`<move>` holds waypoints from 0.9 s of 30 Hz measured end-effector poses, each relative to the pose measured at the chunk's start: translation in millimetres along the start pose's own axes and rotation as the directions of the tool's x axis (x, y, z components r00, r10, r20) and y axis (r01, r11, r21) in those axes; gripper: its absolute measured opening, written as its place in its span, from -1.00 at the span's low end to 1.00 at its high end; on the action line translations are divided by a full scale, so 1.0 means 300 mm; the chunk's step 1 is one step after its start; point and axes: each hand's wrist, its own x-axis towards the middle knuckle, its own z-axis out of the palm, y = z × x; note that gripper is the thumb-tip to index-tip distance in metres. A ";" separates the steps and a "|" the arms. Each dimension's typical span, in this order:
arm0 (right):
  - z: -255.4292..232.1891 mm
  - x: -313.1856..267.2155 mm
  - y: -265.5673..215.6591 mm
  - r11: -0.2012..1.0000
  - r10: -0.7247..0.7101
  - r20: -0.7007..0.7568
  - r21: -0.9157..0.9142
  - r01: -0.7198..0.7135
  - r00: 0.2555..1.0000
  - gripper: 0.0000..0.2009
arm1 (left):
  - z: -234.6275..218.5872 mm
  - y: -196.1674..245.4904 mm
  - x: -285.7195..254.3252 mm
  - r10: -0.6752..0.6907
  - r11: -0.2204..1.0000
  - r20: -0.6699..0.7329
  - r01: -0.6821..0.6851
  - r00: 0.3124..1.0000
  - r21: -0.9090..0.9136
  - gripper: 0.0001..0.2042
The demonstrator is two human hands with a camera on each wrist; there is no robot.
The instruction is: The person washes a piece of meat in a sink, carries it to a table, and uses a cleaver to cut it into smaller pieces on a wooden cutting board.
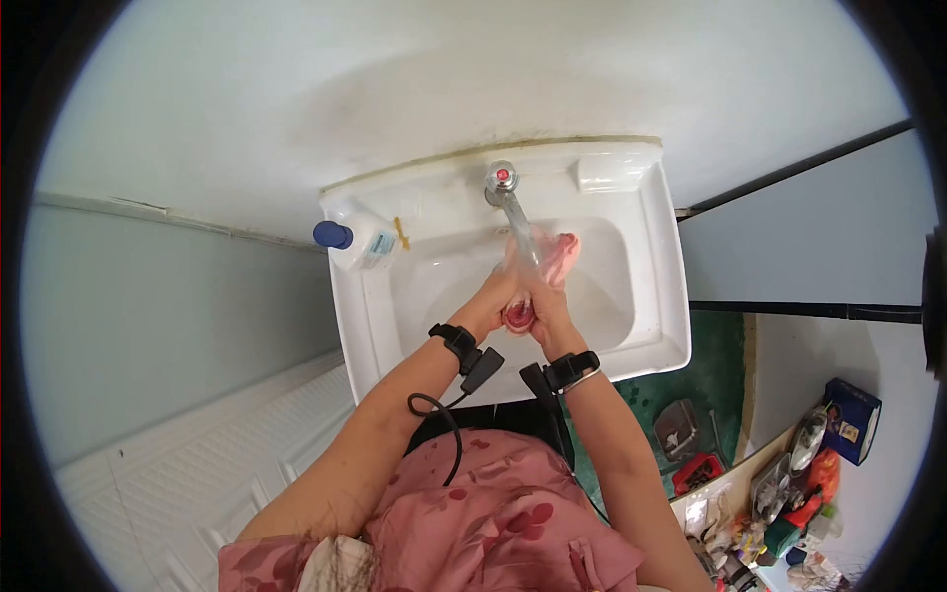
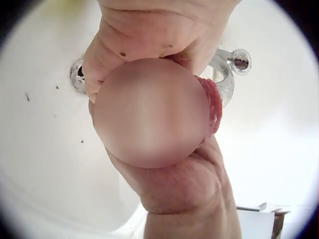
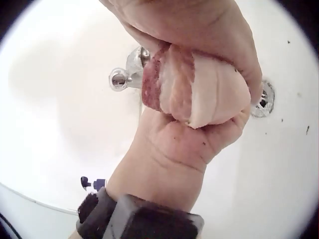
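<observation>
Under the faucet (image 1: 502, 180) in the head view, a piece of raw meat (image 1: 562, 259) is held over the basin by both hands. My left hand (image 1: 496, 296) grips its left side, and my right hand (image 1: 548, 308) grips its right side. Water runs from the spout onto the meat. In the right wrist view the meat (image 3: 214, 94) shows a pale fatty layer and red layers, wrapped by the palms and fingers. A blurred disc covers much of the meat in the left wrist view, leaving a red edge (image 2: 215, 107) visible.
The white sink (image 1: 674, 296) has a white bottle with a blue cap (image 1: 367, 243) on its left rim. Below right, a clear container (image 1: 677, 430) and a red container (image 1: 697, 473) stand on the green floor. Bagged items and a blue box (image 1: 852, 421) lie further right.
</observation>
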 end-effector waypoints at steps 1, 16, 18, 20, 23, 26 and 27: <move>-0.012 -0.005 0.006 0.999 -0.032 0.045 -0.014 0.032 0.998 -0.57 | -0.035 -0.038 0.060 0.013 0.999 0.001 -0.013 1.000 0.032 -0.58; -0.090 0.012 -0.018 0.945 0.326 0.141 -0.025 -0.326 0.935 -0.72 | -0.024 -0.066 0.126 0.609 0.701 0.059 -0.571 0.791 0.427 -0.69; -0.091 0.001 -0.015 0.951 0.302 0.106 -0.110 -0.290 0.947 -0.72 | 0.020 -0.013 0.063 0.551 0.747 0.091 -0.539 0.830 0.390 -0.71; -0.061 -0.031 -0.028 0.953 0.269 0.083 -0.163 -0.253 0.960 -0.72 | 0.047 0.051 0.012 0.413 0.832 0.145 -0.437 0.899 0.342 -0.74; -0.063 -0.058 -0.023 0.946 0.262 0.074 -0.216 -0.241 0.962 -0.77 | -0.031 0.028 0.140 0.253 0.781 0.111 -0.270 0.961 0.563 -0.75; -0.068 -0.084 -0.013 0.953 0.271 0.090 -0.168 -0.253 0.958 -0.75 | -0.049 0.009 0.166 0.279 0.804 0.067 -0.271 0.958 0.530 -0.82; -0.066 -0.095 -0.016 0.952 0.268 0.085 -0.178 -0.250 0.960 -0.75 | -0.063 -0.003 0.185 0.262 0.835 0.048 -0.251 0.964 0.489 -0.78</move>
